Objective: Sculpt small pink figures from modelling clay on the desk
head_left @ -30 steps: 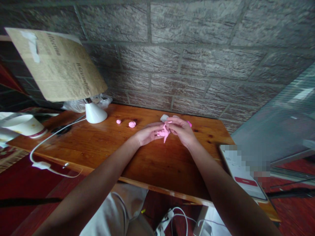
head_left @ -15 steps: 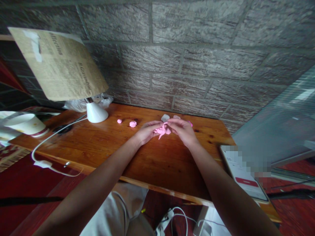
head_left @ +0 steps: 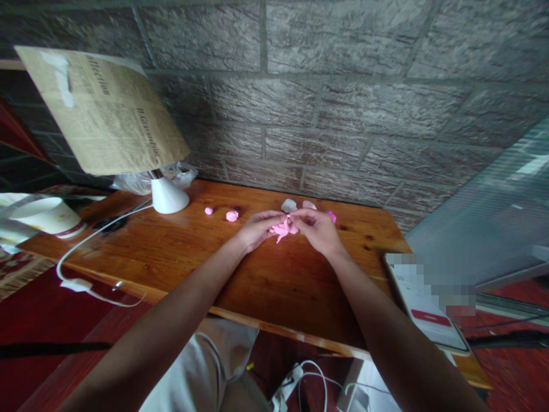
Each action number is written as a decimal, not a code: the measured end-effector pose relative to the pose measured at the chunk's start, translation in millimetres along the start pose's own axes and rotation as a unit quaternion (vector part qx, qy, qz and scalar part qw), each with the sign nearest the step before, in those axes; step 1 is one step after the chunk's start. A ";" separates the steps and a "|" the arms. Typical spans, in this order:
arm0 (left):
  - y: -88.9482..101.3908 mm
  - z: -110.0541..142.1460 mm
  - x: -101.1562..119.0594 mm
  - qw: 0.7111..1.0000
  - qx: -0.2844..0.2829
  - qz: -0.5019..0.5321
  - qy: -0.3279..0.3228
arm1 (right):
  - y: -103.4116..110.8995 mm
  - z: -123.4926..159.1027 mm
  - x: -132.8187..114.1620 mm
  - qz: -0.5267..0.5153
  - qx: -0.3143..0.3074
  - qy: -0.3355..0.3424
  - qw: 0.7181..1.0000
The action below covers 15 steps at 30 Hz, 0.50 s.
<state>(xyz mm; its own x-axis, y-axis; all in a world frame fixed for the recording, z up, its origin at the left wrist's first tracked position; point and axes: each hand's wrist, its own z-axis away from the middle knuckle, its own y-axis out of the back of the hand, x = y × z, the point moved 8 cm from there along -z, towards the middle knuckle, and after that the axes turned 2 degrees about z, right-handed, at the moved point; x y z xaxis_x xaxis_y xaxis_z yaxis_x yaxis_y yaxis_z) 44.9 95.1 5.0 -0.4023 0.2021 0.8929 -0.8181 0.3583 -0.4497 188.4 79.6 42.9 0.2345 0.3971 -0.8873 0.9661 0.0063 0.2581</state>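
Note:
Between my two hands is a soft pink clay piece (head_left: 283, 228) with thin limb-like parts hanging down. My left hand (head_left: 259, 230) is closed around its left side. The fingers of my right hand (head_left: 316, 226) pinch its upper right part, close to the left thumb. Just behind the hands lie a white lump (head_left: 289, 205), a pale pink lump (head_left: 309, 205) and a brighter magenta lump (head_left: 331, 216), partly covered by the right hand. Left of my hands, a pink clay lump (head_left: 232, 216) and a smaller pink ball (head_left: 209, 211) rest on the wooden table (head_left: 274, 286).
A lamp with a white base (head_left: 169, 197) and newsprint shade (head_left: 115, 114) stands at the back left, its cord (head_left: 71, 252) crossing the table edge. A paper cup (head_left: 47, 217) is far left. A phone (head_left: 424, 303) lies at the right. A stone wall (head_left: 291, 109) rises behind.
My right fingertips have moved slightly left and down, closer to the left thumb, on the pink clay. More of the magenta lump shows behind the right hand.

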 end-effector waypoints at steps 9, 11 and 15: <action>1.0 -0.6 -1.4 1.000 -0.001 -0.009 0.005 | -2.1 0.4 -1.7 -0.010 -0.014 -0.006 1.000; 1.4 -0.8 -2.0 1.000 -0.001 -0.007 0.006 | -2.7 0.2 -2.3 -0.022 -0.018 -0.003 1.000; 1.2 -0.9 -1.8 1.000 -0.001 -0.001 0.004 | -5.2 0.5 -1.7 -0.053 -0.025 -0.009 0.998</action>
<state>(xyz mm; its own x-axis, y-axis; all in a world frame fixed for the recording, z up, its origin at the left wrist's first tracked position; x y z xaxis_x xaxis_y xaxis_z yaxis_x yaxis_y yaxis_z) 45.0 96.0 2.8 -0.3980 0.2083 0.8934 -0.8177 0.3610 -0.4484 183.1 78.4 42.9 0.1339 0.3762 -0.9168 0.9791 0.0929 0.1812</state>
